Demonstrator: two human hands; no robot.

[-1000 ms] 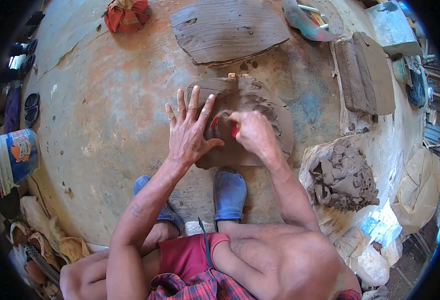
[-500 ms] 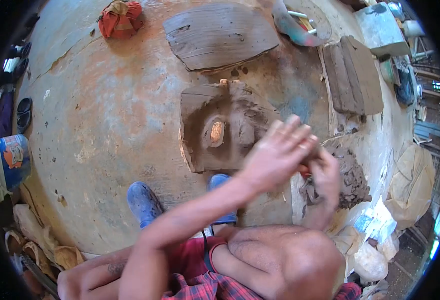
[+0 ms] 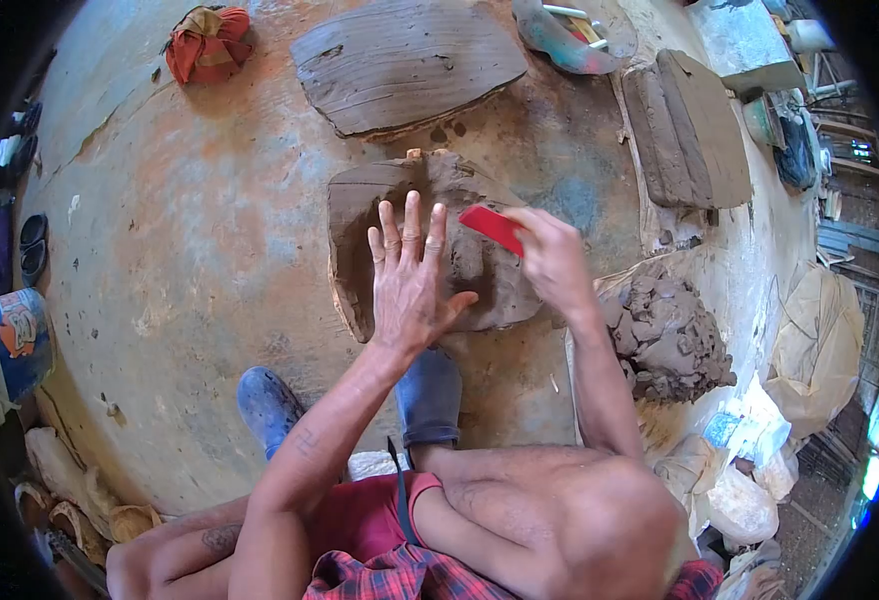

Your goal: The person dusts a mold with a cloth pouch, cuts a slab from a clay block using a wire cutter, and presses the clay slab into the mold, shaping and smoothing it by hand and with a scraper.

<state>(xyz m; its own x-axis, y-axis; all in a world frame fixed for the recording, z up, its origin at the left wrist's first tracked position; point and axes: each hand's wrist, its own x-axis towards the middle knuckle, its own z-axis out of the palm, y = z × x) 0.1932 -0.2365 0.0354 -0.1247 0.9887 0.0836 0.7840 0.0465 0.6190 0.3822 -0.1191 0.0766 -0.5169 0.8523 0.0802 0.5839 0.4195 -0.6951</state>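
Observation:
Between my blue shoes and a large clay slab lies a hollowed clay piece on the floor. Over its middle, my left hand is spread flat with the fingers apart, covering part of the hollow. My right hand is closed on a flat red scraper, held above the right side of the clay piece. Whether the scraper touches the clay, I cannot tell.
The large clay slab lies at the top. Stacked slabs and a heap of clay scraps are on the right. A red cloth bundle sits upper left, a bucket at the left edge.
My hands went right together over the scrap heap, then came back to the clay piece and parted. The red scraper now shows more fully, and the view has shifted slightly.

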